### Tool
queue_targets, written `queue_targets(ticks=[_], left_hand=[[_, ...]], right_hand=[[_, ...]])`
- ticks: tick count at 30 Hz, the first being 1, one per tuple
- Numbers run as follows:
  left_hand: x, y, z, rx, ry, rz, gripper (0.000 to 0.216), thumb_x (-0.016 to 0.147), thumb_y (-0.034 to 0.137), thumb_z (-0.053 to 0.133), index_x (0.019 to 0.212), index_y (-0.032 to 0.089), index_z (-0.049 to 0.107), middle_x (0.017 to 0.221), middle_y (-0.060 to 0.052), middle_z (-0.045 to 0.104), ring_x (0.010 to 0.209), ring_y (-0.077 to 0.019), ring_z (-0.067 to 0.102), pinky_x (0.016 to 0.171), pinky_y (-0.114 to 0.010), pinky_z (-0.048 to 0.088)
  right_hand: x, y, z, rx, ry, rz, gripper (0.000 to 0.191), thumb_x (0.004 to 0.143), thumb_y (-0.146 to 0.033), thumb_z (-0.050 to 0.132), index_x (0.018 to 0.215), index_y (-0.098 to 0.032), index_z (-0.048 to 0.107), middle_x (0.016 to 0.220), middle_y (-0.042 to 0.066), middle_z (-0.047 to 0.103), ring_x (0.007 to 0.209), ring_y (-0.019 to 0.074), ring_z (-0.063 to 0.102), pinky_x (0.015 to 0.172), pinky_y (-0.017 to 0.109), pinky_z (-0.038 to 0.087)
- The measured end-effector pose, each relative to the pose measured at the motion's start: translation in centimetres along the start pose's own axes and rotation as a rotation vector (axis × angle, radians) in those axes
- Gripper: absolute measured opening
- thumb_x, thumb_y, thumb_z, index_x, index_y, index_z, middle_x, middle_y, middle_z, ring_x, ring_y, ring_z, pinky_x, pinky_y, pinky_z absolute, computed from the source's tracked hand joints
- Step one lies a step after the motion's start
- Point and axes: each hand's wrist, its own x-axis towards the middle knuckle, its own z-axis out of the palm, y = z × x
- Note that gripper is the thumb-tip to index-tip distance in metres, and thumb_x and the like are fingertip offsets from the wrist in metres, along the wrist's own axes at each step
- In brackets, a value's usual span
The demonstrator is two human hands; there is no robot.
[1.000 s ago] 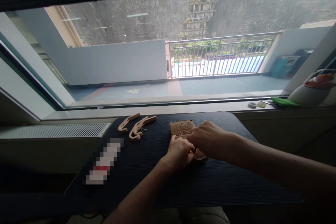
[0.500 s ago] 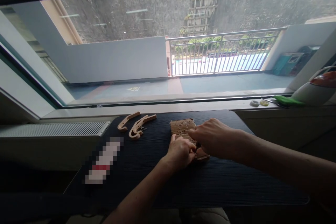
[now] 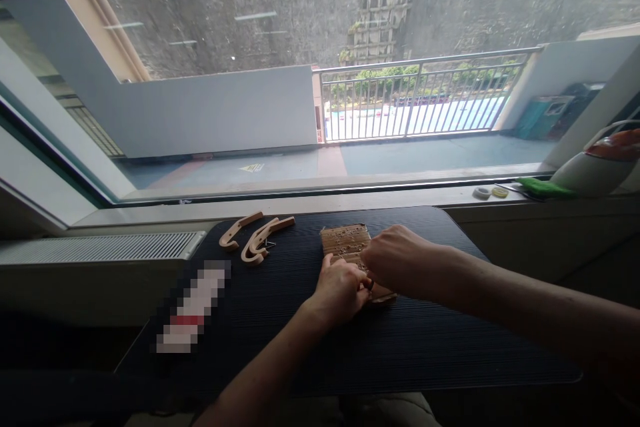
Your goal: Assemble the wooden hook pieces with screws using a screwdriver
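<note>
A piece of corrugated cardboard (image 3: 345, 240), its face rough and pitted with several holes, lies on the dark table (image 3: 280, 327). My left hand (image 3: 341, 288) rests on its lower left part, one finger stretched along the cardboard and the others bent in a pinch beside a small dark thing. Over the right side of the cardboard, my right hand (image 3: 395, 257) is closed in a fist. What it grips is hidden under the fingers. To the left lie several wooden J-shaped hooks (image 3: 257, 243) with screw holes, and small screws (image 3: 271, 244) beside them.
A blurred-out flat item (image 3: 195, 307) lies at the table's left. On the window sill (image 3: 350, 200) behind are two tape rolls (image 3: 490, 193), a green cloth (image 3: 545, 187) and a white and orange kettle-like vessel (image 3: 600, 163). A white grille (image 3: 100, 247) runs along the left.
My right fist has turned slightly at the wrist over the cardboard. My left hand keeps its place. The whole view has shifted a little.
</note>
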Motion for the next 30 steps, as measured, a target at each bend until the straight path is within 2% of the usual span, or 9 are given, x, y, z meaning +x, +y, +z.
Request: queue_targets(ticks=[4,6,12,18,22,26,30], left_hand=[[-0.1,-0.1,0.0,-0.023,0.013,-0.009,0.015,0.077,0.025,0.057,0.068,0.022,0.069,0.070,0.000,0.068,0.081,-0.0182,0.059,0.101,-0.053,0.025],[-0.1,-0.1,0.0,-0.034,0.017,-0.019,0.014,0.077,0.026,0.057,0.069,0.023,0.068,0.071,0.000,0.069,0.082,-0.0180,0.059,0.101,-0.052,0.024],[-0.1,-0.1,0.0,-0.020,0.029,-0.010,0.018,0.078,0.028,0.057,0.066,0.022,0.068,0.066,0.001,0.067,0.080,-0.0177,0.060,0.101,-0.048,0.026],[-0.1,0.1,0.0,-0.033,0.042,-0.008,0.023,0.081,0.033,0.057,0.065,0.020,0.066,0.069,0.000,0.068,0.082,-0.0188,0.060,0.101,-0.050,0.025],[-0.1,0.2,-0.1,-0.025,0.025,-0.014,0.019,0.082,0.031,0.056,0.069,0.021,0.067,0.074,0.000,0.069,0.087,-0.0201,0.060,0.103,-0.052,0.021],[-0.1,0.2,-0.2,-0.031,0.018,-0.017,0.014,0.080,0.029,0.057,0.073,0.021,0.067,0.078,0.000,0.070,0.088,-0.0204,0.060,0.101,-0.050,0.024],[0.0,0.2,-0.2,-0.034,0.016,-0.022,0.017,0.080,0.030,0.057,0.070,0.020,0.067,0.075,0.000,0.070,0.085,-0.0189,0.060,0.100,-0.047,0.026]], right_hand=[[0.0,0.0,-0.1,-0.021,0.015,-0.004,0.008,0.078,-0.012,0.058,0.080,-0.012,0.066,0.072,0.007,0.066,0.071,0.0213,0.065,0.052,0.026,0.035],[-0.2,0.0,-0.2,-0.007,0.012,-0.014,0.013,0.077,-0.010,0.058,0.087,-0.014,0.065,0.077,0.006,0.067,0.074,0.0215,0.065,0.052,0.026,0.035],[-0.4,0.1,-0.4,0.031,0.026,-0.065,0.012,0.075,-0.006,0.058,0.081,-0.013,0.065,0.079,0.006,0.067,0.078,0.0218,0.064,0.054,0.026,0.034],[-0.1,0.2,-0.1,0.030,0.031,-0.061,0.014,0.075,-0.004,0.056,0.083,-0.012,0.064,0.077,0.006,0.067,0.076,0.0210,0.065,0.053,0.026,0.033],[-0.2,0.1,-0.2,0.000,0.030,0.007,0.009,0.080,-0.010,0.055,0.080,-0.011,0.064,0.073,0.008,0.067,0.073,0.0216,0.065,0.052,0.026,0.034],[-0.5,0.1,-0.7,-0.034,0.009,0.093,0.010,0.081,-0.015,0.057,0.085,-0.010,0.064,0.075,0.009,0.067,0.073,0.0224,0.065,0.053,0.026,0.035],[-0.9,0.1,-1.5,-0.009,0.008,0.004,0.017,0.077,-0.008,0.058,0.092,-0.014,0.063,0.081,0.007,0.067,0.078,0.0216,0.065,0.053,0.025,0.034]])
